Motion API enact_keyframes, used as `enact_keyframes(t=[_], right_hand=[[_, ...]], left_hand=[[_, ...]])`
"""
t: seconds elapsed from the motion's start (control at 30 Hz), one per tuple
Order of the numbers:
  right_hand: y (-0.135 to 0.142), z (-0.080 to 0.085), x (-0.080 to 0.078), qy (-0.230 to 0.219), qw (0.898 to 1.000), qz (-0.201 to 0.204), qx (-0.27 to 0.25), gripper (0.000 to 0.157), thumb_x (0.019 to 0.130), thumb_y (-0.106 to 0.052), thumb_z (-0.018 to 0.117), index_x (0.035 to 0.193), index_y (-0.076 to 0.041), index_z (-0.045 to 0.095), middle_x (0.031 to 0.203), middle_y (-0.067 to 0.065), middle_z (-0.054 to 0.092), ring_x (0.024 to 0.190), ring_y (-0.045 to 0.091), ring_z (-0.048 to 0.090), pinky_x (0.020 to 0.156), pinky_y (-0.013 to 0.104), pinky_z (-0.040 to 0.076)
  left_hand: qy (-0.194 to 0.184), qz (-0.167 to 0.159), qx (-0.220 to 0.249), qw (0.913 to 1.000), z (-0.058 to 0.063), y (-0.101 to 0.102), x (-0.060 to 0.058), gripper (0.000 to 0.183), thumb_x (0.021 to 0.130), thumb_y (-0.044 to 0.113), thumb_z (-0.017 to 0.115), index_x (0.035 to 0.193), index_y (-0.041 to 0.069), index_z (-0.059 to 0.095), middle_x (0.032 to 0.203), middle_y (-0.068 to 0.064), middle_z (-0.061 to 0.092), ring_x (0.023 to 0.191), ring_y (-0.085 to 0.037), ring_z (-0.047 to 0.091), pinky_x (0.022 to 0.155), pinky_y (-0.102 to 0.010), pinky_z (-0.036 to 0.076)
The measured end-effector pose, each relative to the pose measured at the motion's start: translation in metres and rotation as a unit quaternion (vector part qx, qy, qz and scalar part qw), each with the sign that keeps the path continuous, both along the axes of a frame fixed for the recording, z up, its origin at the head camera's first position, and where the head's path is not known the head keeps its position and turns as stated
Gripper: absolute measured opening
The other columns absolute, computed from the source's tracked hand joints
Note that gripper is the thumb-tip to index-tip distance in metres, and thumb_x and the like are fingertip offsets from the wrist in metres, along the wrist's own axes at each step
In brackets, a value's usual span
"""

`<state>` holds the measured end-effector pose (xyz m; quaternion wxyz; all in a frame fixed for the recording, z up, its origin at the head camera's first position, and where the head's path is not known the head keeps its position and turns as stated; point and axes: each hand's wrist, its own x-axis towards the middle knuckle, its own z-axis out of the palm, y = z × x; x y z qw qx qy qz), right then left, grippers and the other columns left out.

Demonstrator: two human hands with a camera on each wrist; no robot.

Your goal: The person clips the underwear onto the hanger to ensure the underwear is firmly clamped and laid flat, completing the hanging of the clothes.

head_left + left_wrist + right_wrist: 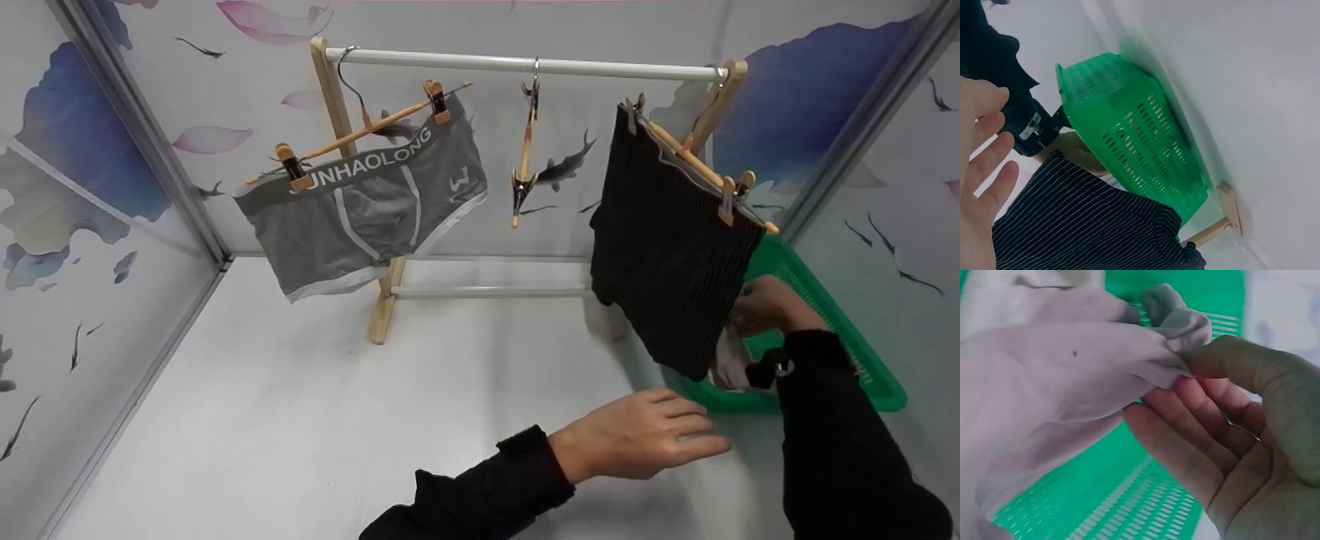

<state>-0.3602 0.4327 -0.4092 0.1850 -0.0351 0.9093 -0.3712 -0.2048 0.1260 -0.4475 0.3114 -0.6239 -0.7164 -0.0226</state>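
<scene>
My right hand (776, 304) reaches into the green basket (885, 386) behind a dark striped garment (671, 255). In the right wrist view, its thumb and fingers pinch the edge of a pale pinkish-grey cloth (1072, 377), which drapes away to the left over the basket's perforated wall. What kind of garment this cloth is, I cannot tell. My left hand (641, 435) holds nothing, palm down in front of the dark garment, with its fingers loosely extended. That garment hangs by clips from a wooden hanger (675, 146) and partly hides the basket.
A rack with a white rail (465, 61) and wooden legs stands at the back. Grey boxer briefs (375, 202) hang clipped at its left, and a bare clip hanger (527, 150) hangs mid-rail. Patterned panels (97, 187) enclose the white table (285, 420).
</scene>
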Motion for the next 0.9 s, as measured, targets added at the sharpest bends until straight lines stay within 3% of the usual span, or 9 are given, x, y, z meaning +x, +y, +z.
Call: enact_keyframes(t=[0.03,0.1,0.2,0.33,0.47,0.6,0.7,0.77,0.9], right_hand=[[0.003,0.003,0.002,0.032,0.999,-0.022,-0.007,0.039,0.105,-0.024,0.059,0.114,0.013,0.062,0.094,0.021,0.071,0.087,0.029,0.072,0.081,0.043,0.059],[0.007,0.009,0.007,0.069,0.995,-0.054,-0.04,0.04,0.103,-0.03,0.061,0.115,0.009,0.063,0.091,0.007,0.071,0.081,0.018,0.071,0.078,0.037,0.059],[0.006,0.021,0.026,0.132,0.984,-0.1,-0.071,0.051,0.101,-0.038,0.064,0.123,0.007,0.059,0.092,-0.001,0.069,0.081,0.013,0.07,0.077,0.032,0.059],[-0.008,0.04,0.058,0.199,0.961,-0.172,-0.083,0.043,0.1,-0.036,0.063,0.121,0.002,0.06,0.091,-0.006,0.065,0.079,0.009,0.067,0.073,0.026,0.058],[-0.031,0.057,0.091,0.263,0.925,-0.263,-0.075,0.028,0.098,-0.027,0.064,0.113,-0.003,0.065,0.093,-0.007,0.061,0.076,0.002,0.063,0.066,0.017,0.056],[-0.059,0.07,0.127,0.324,0.876,-0.347,-0.08,0.018,0.096,-0.018,0.064,0.107,-0.005,0.068,0.095,-0.009,0.058,0.077,-0.002,0.06,0.064,0.01,0.05],[-0.079,0.075,0.152,0.372,0.846,-0.371,-0.089,0.011,0.093,-0.011,0.066,0.101,-0.006,0.071,0.092,-0.01,0.059,0.079,0.002,0.059,0.068,0.011,0.046],[-0.091,0.076,0.168,0.402,0.834,-0.369,-0.083,0.007,0.091,-0.009,0.068,0.097,-0.007,0.071,0.089,-0.011,0.06,0.08,0.003,0.059,0.071,0.013,0.044],[-0.115,0.076,0.198,0.437,0.826,-0.351,-0.063,0.005,0.088,-0.006,0.072,0.093,-0.005,0.071,0.083,-0.014,0.061,0.076,0.001,0.058,0.067,0.01,0.043]], left_hand=[[-0.002,-0.001,0.005,1.0,0.001,0.0,0.0,0.037,0.112,0.017,0.036,0.139,0.02,0.061,0.128,0.007,0.065,0.124,-0.008,0.056,0.106,-0.022,0.037],[0.0,0.0,0.016,0.9999,0.003,0.001,0.001,0.037,0.112,0.017,0.036,0.141,0.018,0.06,0.128,0.006,0.066,0.124,-0.008,0.056,0.106,-0.021,0.037],[0.009,0.006,0.039,0.9992,0.006,-0.001,0.003,0.037,0.112,0.018,0.036,0.141,0.018,0.06,0.129,0.007,0.066,0.125,-0.008,0.056,0.107,-0.021,0.036],[0.016,0.023,0.07,0.9972,0.01,-0.008,0.004,0.037,0.112,0.02,0.037,0.14,0.018,0.062,0.131,0.007,0.066,0.126,-0.009,0.056,0.109,-0.022,0.036],[0.013,0.049,0.101,0.9936,0.013,-0.019,0.003,0.036,0.11,0.019,0.041,0.138,0.018,0.063,0.131,0.007,0.066,0.127,-0.01,0.056,0.107,-0.023,0.038],[-0.009,0.057,0.153,0.9866,0.014,-0.029,0.004,0.034,0.105,0.015,0.048,0.133,0.015,0.066,0.129,0.005,0.067,0.126,-0.011,0.057,0.108,-0.023,0.038],[-0.034,0.056,0.194,0.9788,0.014,-0.038,0.006,0.032,0.102,0.014,0.055,0.132,0.011,0.066,0.128,0.002,0.067,0.124,-0.012,0.058,0.108,-0.022,0.038],[-0.049,0.059,0.219,0.9728,0.014,-0.045,0.007,0.033,0.1,0.014,0.06,0.132,0.008,0.064,0.127,0.0,0.066,0.124,-0.013,0.058,0.107,-0.023,0.039],[-0.087,0.061,0.26,0.9597,0.013,-0.061,0.012,0.04,0.097,0.017,0.066,0.135,0.006,0.06,0.128,-0.003,0.064,0.125,-0.014,0.058,0.106,-0.023,0.041]])
